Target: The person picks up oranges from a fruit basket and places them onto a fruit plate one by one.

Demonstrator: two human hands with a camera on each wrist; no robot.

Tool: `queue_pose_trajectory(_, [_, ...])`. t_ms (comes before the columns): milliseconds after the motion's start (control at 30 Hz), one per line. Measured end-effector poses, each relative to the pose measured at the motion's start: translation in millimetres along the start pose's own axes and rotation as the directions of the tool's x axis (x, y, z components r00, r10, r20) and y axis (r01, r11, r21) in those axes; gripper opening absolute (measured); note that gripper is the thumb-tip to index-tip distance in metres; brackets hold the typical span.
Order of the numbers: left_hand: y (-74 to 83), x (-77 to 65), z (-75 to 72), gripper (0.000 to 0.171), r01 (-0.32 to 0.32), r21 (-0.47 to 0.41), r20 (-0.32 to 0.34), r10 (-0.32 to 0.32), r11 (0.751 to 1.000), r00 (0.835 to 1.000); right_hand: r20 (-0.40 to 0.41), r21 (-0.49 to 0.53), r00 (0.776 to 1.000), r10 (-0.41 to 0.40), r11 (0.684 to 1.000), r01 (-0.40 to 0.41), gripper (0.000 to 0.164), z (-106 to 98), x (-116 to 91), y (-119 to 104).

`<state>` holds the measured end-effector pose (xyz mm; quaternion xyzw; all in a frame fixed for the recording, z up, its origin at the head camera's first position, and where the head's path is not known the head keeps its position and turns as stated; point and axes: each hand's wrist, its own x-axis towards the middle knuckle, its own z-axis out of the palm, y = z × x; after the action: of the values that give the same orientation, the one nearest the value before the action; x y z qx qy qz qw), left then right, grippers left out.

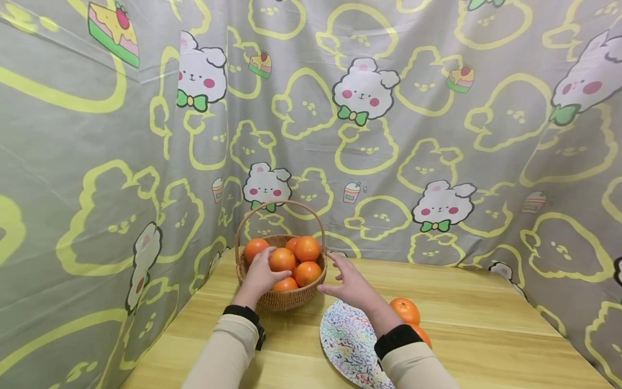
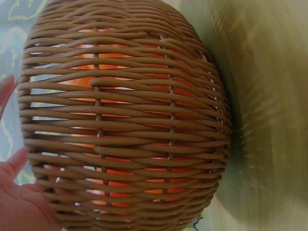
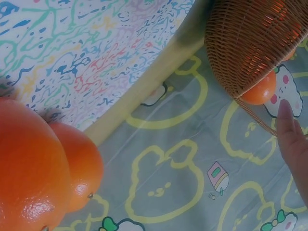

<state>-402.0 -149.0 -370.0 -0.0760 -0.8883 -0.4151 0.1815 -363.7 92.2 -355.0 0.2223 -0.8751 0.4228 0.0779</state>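
Note:
A brown wicker basket (image 1: pixel 291 300) with a tall arched handle holds several oranges (image 1: pixel 308 248). My left hand (image 1: pixel 259 275) reaches over its near left rim. Its thumb and fingers curve around one orange (image 1: pixel 282 260) at the top of the pile. In the left wrist view, the woven basket side (image 2: pixel 130 120) fills most of the picture, and parts of the left hand (image 2: pixel 21 197) show at the rim. My right hand (image 1: pixel 351 283) is just right of the basket, fingers spread and thumb apart, holding nothing. One right finger (image 3: pixel 286 120) shows near the basket handle.
A round plate (image 1: pixel 347 340) with colourful squiggles lies on the wooden table (image 1: pixel 476 302), partly under my right forearm. Two more oranges (image 1: pixel 405 311) are beside that forearm. Grey patterned cloth (image 1: pixel 311 135) hangs behind and along the sides of the table.

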Motion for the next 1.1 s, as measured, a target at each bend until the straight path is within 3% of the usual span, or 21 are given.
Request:
queue_pose_trajectory(367, [-0.6,22.2,18.3,0.075,-0.005,0.107,0.025,0.003,0.994,1.0,0.017,-0.01,1.0,0.01,1.0,-0.01,0.08,-1.6,1.0,-2.8])
queue_pose_trajectory(567, [-2.5,27.1,24.8,0.076,0.062,0.217,0.013,-0.066,0.974,0.998,0.027,-0.013,1.0,0.005,1.0,-0.004,0.08,-1.7,0.8,-2.6])
queue_pose_trajectory(800, [-7.3,33.3,33.6,0.068,0.027,0.28,0.043,-0.041,0.96,0.998,0.027,-0.017,1.0,-0.002,1.0,0.002,0.079,-0.5,0.7,-2.0])
queue_pose_trajectory(1100, [-9.7,40.9,40.7,0.077,0.072,0.357,0.016,-0.083,0.931,0.996,0.024,-0.012,1.0,-0.004,1.0,0.004,0.079,0.0,0.8,-0.4])
